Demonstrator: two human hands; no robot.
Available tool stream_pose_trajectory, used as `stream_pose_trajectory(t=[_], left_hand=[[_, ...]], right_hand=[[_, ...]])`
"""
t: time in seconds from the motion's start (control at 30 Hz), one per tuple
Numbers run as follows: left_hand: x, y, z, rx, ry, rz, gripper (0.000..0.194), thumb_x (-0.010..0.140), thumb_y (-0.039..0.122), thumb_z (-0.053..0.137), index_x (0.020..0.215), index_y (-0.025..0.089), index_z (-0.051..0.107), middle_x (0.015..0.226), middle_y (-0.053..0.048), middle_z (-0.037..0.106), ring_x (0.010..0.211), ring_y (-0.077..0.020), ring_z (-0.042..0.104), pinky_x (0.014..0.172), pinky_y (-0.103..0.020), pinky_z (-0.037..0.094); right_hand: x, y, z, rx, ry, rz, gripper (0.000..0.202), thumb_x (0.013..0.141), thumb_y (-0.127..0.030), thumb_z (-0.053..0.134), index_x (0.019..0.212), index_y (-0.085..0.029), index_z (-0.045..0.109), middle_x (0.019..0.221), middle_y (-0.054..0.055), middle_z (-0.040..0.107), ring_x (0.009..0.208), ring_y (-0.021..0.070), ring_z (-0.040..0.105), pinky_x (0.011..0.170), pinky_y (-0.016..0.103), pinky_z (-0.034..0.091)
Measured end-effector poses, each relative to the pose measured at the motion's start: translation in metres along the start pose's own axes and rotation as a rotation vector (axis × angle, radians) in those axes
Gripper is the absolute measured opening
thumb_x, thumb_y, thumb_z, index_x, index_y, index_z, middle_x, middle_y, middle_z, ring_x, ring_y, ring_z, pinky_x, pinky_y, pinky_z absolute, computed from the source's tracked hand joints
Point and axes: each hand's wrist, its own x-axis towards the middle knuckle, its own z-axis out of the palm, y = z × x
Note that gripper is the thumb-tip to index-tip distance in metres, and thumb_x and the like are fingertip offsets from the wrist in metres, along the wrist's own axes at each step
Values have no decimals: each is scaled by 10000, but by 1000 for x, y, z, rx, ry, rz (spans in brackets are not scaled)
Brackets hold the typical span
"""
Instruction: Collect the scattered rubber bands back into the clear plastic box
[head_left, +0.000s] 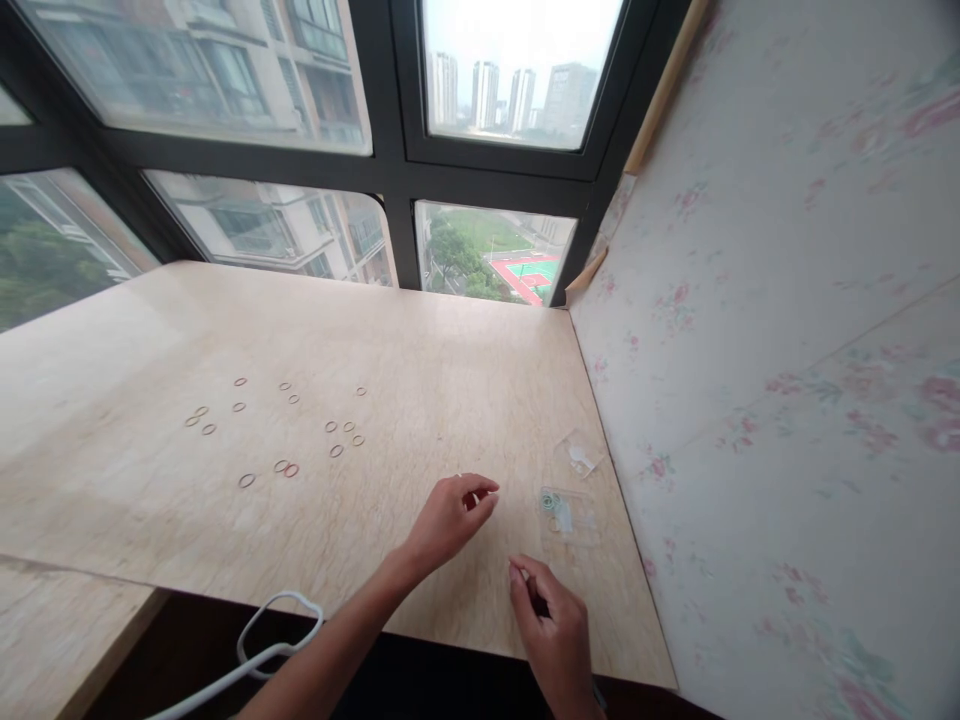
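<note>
My left hand [455,515] is over the stone sill, its thumb and fingers curved with a gap between the tips and nothing visible in them. To its right and nearer the front edge, my right hand [551,620] has thumb and forefinger pinched together; whatever they hold, if anything, is too small to name. Just beyond my right hand is a clear plastic box [581,520] with green rings [551,500] inside. A clear lid [576,455] lies behind the box. Several thin rings, including a red ring [292,470] and a dark ring [247,481], lie scattered on the left.
The pale marbled sill [465,380] ends at dark-framed windows behind and a flowered wall [750,400] on the right. A white cable [281,648] loops at the front edge, left of my left forearm.
</note>
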Motion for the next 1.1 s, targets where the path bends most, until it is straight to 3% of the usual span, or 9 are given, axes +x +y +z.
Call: stream_pose_trajectory(t=[0.23, 0.37, 0.5, 0.7, 0.8, 0.87, 0.93, 1.0, 1.1], left_hand=[[-37, -47, -36, 43, 145, 52, 197, 876, 269, 501, 886, 176, 675, 832, -49, 678, 731, -148, 610, 685, -260, 472], [-46, -55, -45, -19, 185, 56, 183, 871, 254, 513, 878, 178, 680, 806, -42, 668, 717, -139, 603, 671, -248, 455], [-45, -55, -46, -140, 262, 10, 170, 837, 245, 533, 815, 167, 682, 756, -44, 661, 668, -134, 585, 615, -235, 432], [-45, -56, -45, -233, 244, 0, 129, 742, 196, 559, 622, 151, 570, 577, -11, 570, 534, -106, 483, 517, -221, 343], [-46, -57, -45, -250, 183, -5, 139, 707, 163, 531, 573, 154, 495, 540, 3, 519, 505, -97, 429, 484, -228, 275], [-46, -58, -45, -238, 171, -13, 102, 662, 129, 519, 569, 154, 486, 546, 7, 521, 511, -97, 432, 497, -235, 272], [-46, -59, -44, -210, 184, -2, 73, 633, 111, 515, 578, 154, 493, 570, 4, 542, 532, -104, 452, 523, -244, 286], [-46, -60, -42, -200, 190, 25, 73, 639, 110, 513, 590, 158, 488, 586, 1, 550, 543, -109, 459, 528, -252, 280], [-46, -60, -41, -207, 188, 61, 99, 670, 125, 518, 599, 166, 464, 594, 1, 552, 542, -112, 457, 519, -258, 265]], right_hand=[[-1, 4, -1, -41, -9, 28, 281, 886, -369, 552, 880, -147, 726, 566, 13, 598, 468, 114, 549, 501, 182, 468], [5, 7, 2, 58, -50, 234, 342, 816, -467, 610, 857, -150, 732, 490, -24, 468, 424, 114, 464, 416, 191, 409], [23, -16, 19, 259, -57, 433, 404, 787, -517, 630, 912, -140, 699, 489, -43, 421, 407, 102, 400, 369, 191, 346], [88, -91, 75, 336, -278, 194, 362, 861, -470, 565, 1006, -147, 645, 525, -57, 408, 459, 106, 404, 430, 206, 353], [134, -120, 116, 193, -471, 32, 326, 903, -401, 508, 1091, -159, 620, 552, -68, 387, 502, 104, 415, 501, 209, 364], [162, -129, 146, -102, -685, -112, 272, 920, -288, 459, 1124, -176, 600, 568, -67, 427, 538, 99, 450, 550, 203, 359], [182, -129, 172, -214, -769, -152, 249, 819, -182, 568, 1062, -187, 622, 589, -61, 501, 575, 99, 481, 571, 203, 337], [191, -125, 193, -301, -806, -168, 248, 753, -142, 606, 995, -190, 633, 601, -47, 539, 584, 108, 488, 558, 210, 300], [191, -118, 206, -400, -801, -195, 150, 779, -180, 576, 917, -202, 630, 645, -17, 578, 604, 122, 492, 554, 222, 257]])
